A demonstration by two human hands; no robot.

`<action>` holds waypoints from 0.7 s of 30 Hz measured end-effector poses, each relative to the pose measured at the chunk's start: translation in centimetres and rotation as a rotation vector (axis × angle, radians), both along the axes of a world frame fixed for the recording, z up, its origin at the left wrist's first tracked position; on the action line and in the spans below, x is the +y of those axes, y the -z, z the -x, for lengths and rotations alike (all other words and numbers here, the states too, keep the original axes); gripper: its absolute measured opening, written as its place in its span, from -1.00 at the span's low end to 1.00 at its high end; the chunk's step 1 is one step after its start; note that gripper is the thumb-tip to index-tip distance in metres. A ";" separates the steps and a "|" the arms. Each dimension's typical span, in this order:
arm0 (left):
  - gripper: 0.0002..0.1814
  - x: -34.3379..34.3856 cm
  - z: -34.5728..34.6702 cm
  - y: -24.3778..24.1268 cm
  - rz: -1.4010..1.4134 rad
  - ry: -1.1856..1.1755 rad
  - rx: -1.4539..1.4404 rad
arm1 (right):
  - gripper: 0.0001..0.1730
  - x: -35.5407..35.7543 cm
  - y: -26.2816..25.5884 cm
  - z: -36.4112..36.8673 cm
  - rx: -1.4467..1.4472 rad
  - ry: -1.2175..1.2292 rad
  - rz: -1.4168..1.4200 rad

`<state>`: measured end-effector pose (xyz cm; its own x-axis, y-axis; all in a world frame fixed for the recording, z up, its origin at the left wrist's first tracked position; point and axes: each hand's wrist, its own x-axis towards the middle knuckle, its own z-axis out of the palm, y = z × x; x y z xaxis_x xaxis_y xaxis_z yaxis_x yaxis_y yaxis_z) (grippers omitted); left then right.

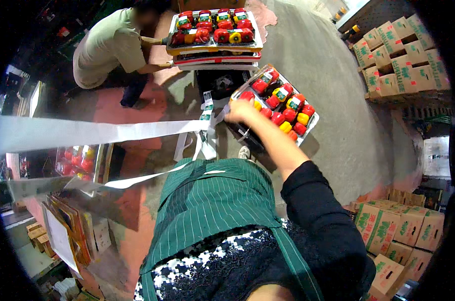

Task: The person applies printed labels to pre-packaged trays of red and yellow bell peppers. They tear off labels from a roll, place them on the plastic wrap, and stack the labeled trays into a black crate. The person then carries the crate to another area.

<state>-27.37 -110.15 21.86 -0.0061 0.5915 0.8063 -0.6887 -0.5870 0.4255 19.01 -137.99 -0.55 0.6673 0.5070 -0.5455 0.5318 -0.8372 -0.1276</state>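
Observation:
My right hand point(241, 111) is at the left edge of a white foam tray point(309, 127), over the nearest packs. Whether its fingers hold anything is hidden. In that tray sit several clear-wrapped packs of red and yellow bell peppers point(283, 91), some bearing white and green labels. A strip of label backing point(99, 131) stretches from the left rim to the middle, and green and white labels point(206, 109) hang from it. A second thin white strip point(144, 178) runs below. My left hand is out of view.
At upper left a person point(103, 49) grips stacked trays of peppers point(216, 41) beside a black crate point(222, 81). Cartons point(400, 56) stand at right, with more cartons point(404, 225) lower down. Flat boards point(69, 233) lean at lower left, below another pepper tray point(99, 161).

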 end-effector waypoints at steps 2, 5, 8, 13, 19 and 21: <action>-0.81 0.3 -1.6 0.5 0.002 0.037 0.033 | -0.44 -1.3 0.4 -6.1 -0.326 0.192 -0.432; -0.79 2.0 -5.7 -0.6 -0.029 0.100 0.140 | -0.60 1.2 -9.5 -7.8 0.031 0.181 -1.066; -0.77 2.9 -10.9 -4.6 -0.119 0.127 0.292 | -0.63 3.6 -19.6 -2.1 0.511 -0.055 -1.411; -0.73 1.3 -23.1 -12.7 -0.311 0.158 0.555 | -0.47 4.2 -26.2 3.1 0.652 -0.202 -1.591; -0.69 -6.1 -42.1 -10.3 -0.971 0.045 0.853 | -0.65 0.8 -23.6 -1.0 0.571 0.036 -1.672; -0.68 -13.6 -41.9 -9.0 0.127 0.664 0.923 | -0.74 0.0 -20.6 -2.2 0.581 0.058 -1.705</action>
